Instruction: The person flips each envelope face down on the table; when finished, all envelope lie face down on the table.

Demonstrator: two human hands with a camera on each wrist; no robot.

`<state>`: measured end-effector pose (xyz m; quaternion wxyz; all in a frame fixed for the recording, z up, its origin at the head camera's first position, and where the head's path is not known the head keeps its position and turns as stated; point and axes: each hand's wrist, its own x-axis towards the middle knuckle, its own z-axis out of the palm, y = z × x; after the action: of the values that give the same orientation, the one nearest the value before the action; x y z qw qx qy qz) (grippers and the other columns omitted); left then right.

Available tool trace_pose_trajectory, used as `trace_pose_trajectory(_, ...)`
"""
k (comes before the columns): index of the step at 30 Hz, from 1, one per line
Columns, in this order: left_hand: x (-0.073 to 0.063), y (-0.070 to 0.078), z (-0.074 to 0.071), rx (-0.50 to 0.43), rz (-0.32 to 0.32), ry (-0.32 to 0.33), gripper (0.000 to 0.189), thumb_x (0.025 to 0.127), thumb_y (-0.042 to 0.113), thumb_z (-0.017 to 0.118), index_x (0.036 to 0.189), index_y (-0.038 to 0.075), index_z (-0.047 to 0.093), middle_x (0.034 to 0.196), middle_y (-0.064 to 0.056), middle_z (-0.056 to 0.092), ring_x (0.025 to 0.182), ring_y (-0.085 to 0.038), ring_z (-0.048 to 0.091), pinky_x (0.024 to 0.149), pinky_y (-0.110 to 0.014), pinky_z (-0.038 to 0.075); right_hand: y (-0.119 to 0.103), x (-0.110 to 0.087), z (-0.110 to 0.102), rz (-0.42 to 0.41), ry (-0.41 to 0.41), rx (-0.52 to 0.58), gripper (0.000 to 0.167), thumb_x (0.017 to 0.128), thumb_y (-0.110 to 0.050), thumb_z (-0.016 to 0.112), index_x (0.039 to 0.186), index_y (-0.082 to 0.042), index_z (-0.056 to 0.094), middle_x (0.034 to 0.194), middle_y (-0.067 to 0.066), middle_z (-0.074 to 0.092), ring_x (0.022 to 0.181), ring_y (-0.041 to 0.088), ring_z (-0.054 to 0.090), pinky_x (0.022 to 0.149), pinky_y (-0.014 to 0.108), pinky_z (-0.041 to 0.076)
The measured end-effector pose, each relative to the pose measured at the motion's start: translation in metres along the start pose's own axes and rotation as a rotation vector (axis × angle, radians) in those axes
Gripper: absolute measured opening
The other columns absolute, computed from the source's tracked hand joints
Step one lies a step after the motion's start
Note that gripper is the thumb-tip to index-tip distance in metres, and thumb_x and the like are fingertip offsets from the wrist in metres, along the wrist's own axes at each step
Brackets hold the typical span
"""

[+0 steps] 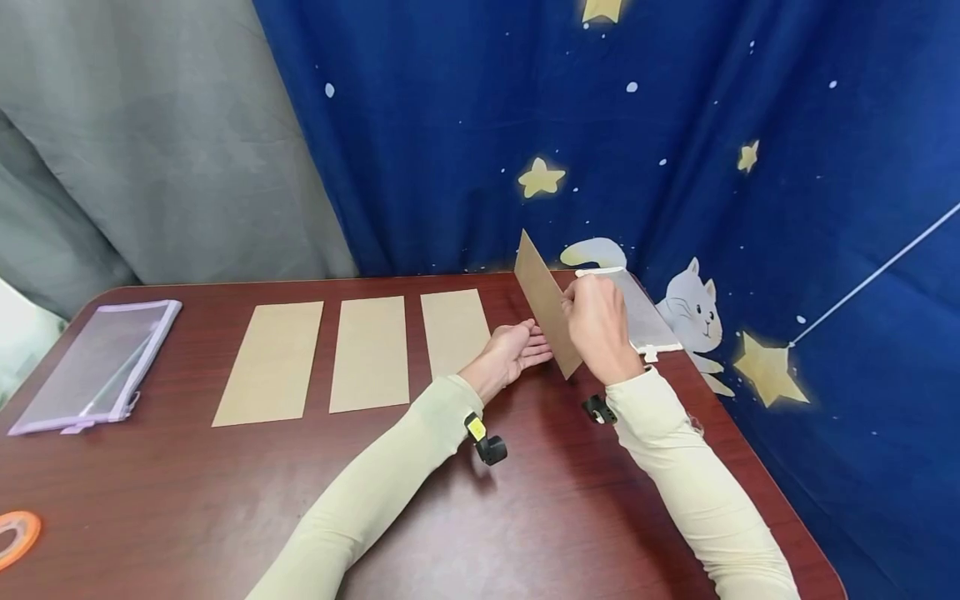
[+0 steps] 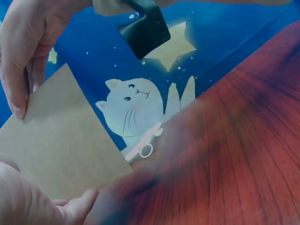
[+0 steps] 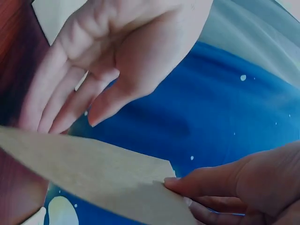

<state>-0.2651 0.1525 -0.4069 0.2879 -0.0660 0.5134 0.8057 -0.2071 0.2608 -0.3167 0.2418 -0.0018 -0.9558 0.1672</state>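
Note:
My right hand (image 1: 600, 321) pinches a stiff brown paper card (image 1: 542, 292) between thumb and fingers, holding it up on edge, tilted, at the table's back right. Just left of it, my left hand (image 1: 510, 350) lies palm up with its fingers stretched out to the card's lower part. From the right wrist view, the left fingertips (image 3: 35, 117) reach the card's edge, and the card looks slightly bowed. Three similar cards lie flat in a row to the left: a left one (image 1: 273, 362), a middle one (image 1: 369, 354) and a right one (image 1: 453, 329), partly covered by the left hand.
A lilac-edged mesh zip pouch (image 1: 97, 358) lies at the far left. Behind my right hand is a white-edged pouch (image 1: 637, 312), partly hidden. An orange ring (image 1: 18, 533) is cut off by the left frame edge. A blue curtain (image 1: 450, 125) hangs behind the table.

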Motion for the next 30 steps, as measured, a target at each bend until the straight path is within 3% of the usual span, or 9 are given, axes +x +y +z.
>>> trace_pose_trajectory(3,-0.001,0.000,-0.004,0.008,0.005,0.018,0.038,0.108,0.009,0.042,0.140,-0.009,0.051,0.141,-0.031,0.055,0.130,-0.038,0.058,0.108,-0.045,0.052,0.004,0.004,0.000,0.022,-0.015,0.045,0.013,0.089,-0.002,0.066,0.088,0.001,0.079,0.086,0.019,0.076,0.082,0.041,0.069,0.071,0.051,0.054)
trace_pose_trajectory(6,-0.003,0.002,-0.010,0.017,0.030,0.051,0.034,0.103,0.000,0.049,0.134,-0.006,0.058,0.125,-0.026,0.064,0.114,-0.033,0.067,0.102,-0.044,0.056,0.011,0.008,0.000,0.034,-0.006,0.085,0.012,0.089,-0.003,0.069,0.094,0.000,0.080,0.089,0.018,0.077,0.086,0.040,0.069,0.072,0.049,0.052)
trace_pose_trajectory(10,-0.006,0.006,-0.017,0.030,0.100,0.089,0.030,0.094,-0.006,0.061,0.124,-0.006,0.067,0.099,-0.014,0.069,0.084,-0.020,0.068,0.095,-0.043,0.059,0.025,0.013,0.001,0.070,0.008,0.155,0.022,0.087,-0.003,0.073,0.109,-0.005,0.079,0.092,0.018,0.077,0.090,0.038,0.071,0.072,0.047,0.053)
trace_pose_trajectory(13,-0.008,0.007,-0.023,0.089,0.168,0.109,0.032,0.089,-0.010,0.066,0.121,-0.006,0.068,0.094,-0.012,0.071,0.077,-0.016,0.068,0.092,-0.041,0.061,0.038,0.014,0.005,0.131,-0.020,0.212,0.029,0.087,-0.007,0.075,0.116,-0.012,0.077,0.099,0.018,0.077,0.095,0.037,0.072,0.074,0.045,0.054)
trace_pose_trajectory(17,-0.010,0.007,-0.028,0.388,0.308,0.183,0.035,0.086,-0.006,0.072,0.120,0.000,0.072,0.097,-0.014,0.076,0.083,-0.018,0.075,0.084,-0.030,0.063,0.057,0.018,0.011,0.242,-0.089,0.296,0.028,0.088,-0.017,0.077,0.116,-0.014,0.077,0.117,0.016,0.073,0.104,0.030,0.070,0.077,0.034,0.054)
trace_pose_trajectory(21,-0.010,0.006,-0.028,0.718,0.431,0.297,0.033,0.082,0.002,0.078,0.115,0.007,0.077,0.096,-0.010,0.078,0.090,-0.020,0.075,0.076,-0.022,0.058,0.075,0.024,0.026,0.367,-0.154,0.557,0.027,0.089,-0.010,0.076,0.113,0.001,0.075,0.111,0.017,0.075,0.082,0.007,0.070,0.072,0.018,0.058)
trace_pose_trajectory(25,-0.007,0.005,-0.028,0.843,0.477,0.352,0.030,0.082,0.006,0.080,0.112,0.007,0.078,0.094,-0.006,0.079,0.094,-0.018,0.073,0.084,-0.025,0.058,0.092,0.028,0.046,0.464,-0.216,0.800,0.032,0.088,0.003,0.072,0.116,0.018,0.066,0.081,0.001,0.077,0.066,-0.002,0.067,0.069,0.020,0.062)
trace_pose_trajectory(27,-0.006,0.005,-0.028,0.876,0.487,0.377,0.028,0.083,0.007,0.080,0.111,0.008,0.078,0.093,-0.004,0.079,0.099,-0.017,0.072,0.089,-0.026,0.058,0.098,0.029,0.056,0.509,-0.245,0.835,0.034,0.088,0.005,0.071,0.117,0.020,0.064,0.071,-0.011,0.072,0.064,-0.001,0.068,0.072,0.023,0.063)
trace_pose_trajectory(30,-0.004,0.006,-0.030,0.930,0.506,0.405,0.022,0.084,0.008,0.080,0.105,0.009,0.080,0.094,-0.002,0.079,0.106,-0.017,0.070,0.092,-0.029,0.058,0.104,0.029,0.069,0.552,-0.273,0.815,0.032,0.088,0.005,0.071,0.117,0.019,0.065,0.067,-0.012,0.070,0.063,0.001,0.069,0.076,0.028,0.063)
